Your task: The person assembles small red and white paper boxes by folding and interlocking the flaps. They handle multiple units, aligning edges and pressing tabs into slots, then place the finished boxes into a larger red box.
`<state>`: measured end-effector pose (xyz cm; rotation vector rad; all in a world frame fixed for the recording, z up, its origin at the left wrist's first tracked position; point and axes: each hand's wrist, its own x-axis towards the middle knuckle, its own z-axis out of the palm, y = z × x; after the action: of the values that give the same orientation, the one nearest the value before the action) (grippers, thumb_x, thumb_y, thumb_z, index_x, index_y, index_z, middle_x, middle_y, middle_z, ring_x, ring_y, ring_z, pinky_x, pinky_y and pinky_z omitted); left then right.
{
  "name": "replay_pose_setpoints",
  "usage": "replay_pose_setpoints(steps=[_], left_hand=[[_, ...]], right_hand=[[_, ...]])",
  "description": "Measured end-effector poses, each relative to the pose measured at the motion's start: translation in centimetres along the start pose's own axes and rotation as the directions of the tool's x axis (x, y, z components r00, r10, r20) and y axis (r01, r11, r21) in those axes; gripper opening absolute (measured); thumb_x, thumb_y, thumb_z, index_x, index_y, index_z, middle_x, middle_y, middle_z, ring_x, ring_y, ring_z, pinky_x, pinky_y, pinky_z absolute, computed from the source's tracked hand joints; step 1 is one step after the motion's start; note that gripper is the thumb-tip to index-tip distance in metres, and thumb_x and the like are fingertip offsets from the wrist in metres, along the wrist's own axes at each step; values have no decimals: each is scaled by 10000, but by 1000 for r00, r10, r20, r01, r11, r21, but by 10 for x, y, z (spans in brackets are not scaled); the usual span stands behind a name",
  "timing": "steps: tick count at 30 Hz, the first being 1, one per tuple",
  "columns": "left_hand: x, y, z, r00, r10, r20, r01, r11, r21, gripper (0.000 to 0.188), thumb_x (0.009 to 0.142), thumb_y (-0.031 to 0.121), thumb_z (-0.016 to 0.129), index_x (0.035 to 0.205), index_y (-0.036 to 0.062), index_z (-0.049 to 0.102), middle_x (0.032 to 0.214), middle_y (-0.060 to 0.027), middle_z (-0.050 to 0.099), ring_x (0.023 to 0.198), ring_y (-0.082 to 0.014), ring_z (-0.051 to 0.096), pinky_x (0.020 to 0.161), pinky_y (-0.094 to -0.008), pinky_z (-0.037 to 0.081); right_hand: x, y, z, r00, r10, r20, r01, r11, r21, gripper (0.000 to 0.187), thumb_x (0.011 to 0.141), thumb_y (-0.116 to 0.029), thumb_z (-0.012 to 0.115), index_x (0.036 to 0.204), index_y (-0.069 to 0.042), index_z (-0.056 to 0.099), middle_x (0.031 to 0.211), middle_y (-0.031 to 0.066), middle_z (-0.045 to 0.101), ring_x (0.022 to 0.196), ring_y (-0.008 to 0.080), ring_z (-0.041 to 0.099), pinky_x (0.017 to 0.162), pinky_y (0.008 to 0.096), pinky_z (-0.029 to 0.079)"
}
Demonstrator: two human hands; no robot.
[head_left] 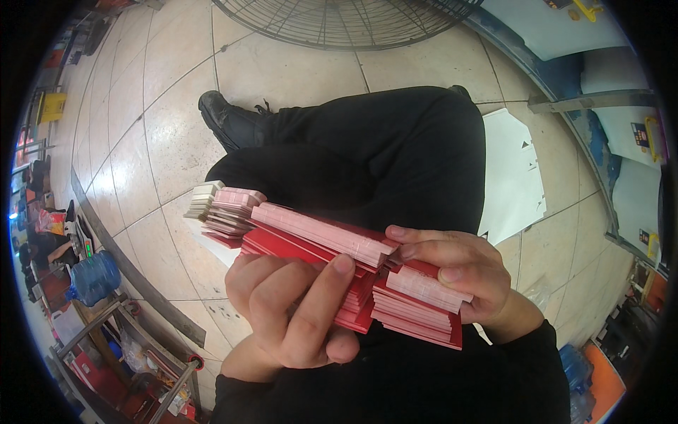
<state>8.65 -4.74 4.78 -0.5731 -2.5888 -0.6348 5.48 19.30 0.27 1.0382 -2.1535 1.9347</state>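
Several thick bundles of red cardboard pieces with pale pink cut edges are in my hands above my lap. My left hand [293,304] is closed round the near side of the longer red cardboard bundle [318,233], its index finger and thumb against the pieces. My right hand [462,265] pinches the smaller red cardboard bundle [417,314] on the right, its fingertips meeting the longer bundle's end. Past my left hand, a fanned pink-edged stack [235,208] and a cream-coloured stack [205,200] sit over my thigh; what supports them is hidden.
My crossed legs in black trousers [353,138] rest on the tiled floor. A white cut sheet [515,169] lies right of my knee. A fan's wire cage [346,25] stands ahead. Left are a blue water bottle [97,277] and a metal-framed cart [169,396]; a metal rack [593,102] borders the right.
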Motion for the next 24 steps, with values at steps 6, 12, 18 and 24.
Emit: replay_pose_setpoints(steps=[6,12,18,24], left_hand=[[1,0,1,1000,-3,-14,3,1000,-4,618,1136,537,267,1153,101,705,952,-77,619,948,-253,601,924,-415,495],[3,0,4,999,0,-38,0,1000,-6,609,1135,537,278,1137,101,704,929,-83,621,920,-249,612,915,-417,499],[4,1,3,1000,0,-24,-1,1000,-5,590,1136,511,277,1112,99,699,929,-86,627,914,-246,617,901,-416,496],[2,0,4,999,6,-39,-6,1000,-5,582,1135,500,282,1098,92,695,925,-95,631,922,-254,621,897,-415,496]], right_hand=[[1,1,0,1000,-13,-3,13,1000,22,840,782,-175,949,1459,-138,454,1271,254,694,1162,441,732,1003,575,615],[4,5,8,989,-85,-118,82,996,-33,607,825,-255,936,1270,-61,571,1133,247,753,1064,424,777,869,459,667],[1,0,-3,1000,11,26,-11,1000,-10,828,794,-171,941,1453,-141,442,1271,239,698,1159,421,738,1003,561,619],[2,2,-1,1000,7,8,-7,1000,-11,814,797,-160,938,1442,-146,442,1268,236,701,1151,408,744,1003,554,618]])
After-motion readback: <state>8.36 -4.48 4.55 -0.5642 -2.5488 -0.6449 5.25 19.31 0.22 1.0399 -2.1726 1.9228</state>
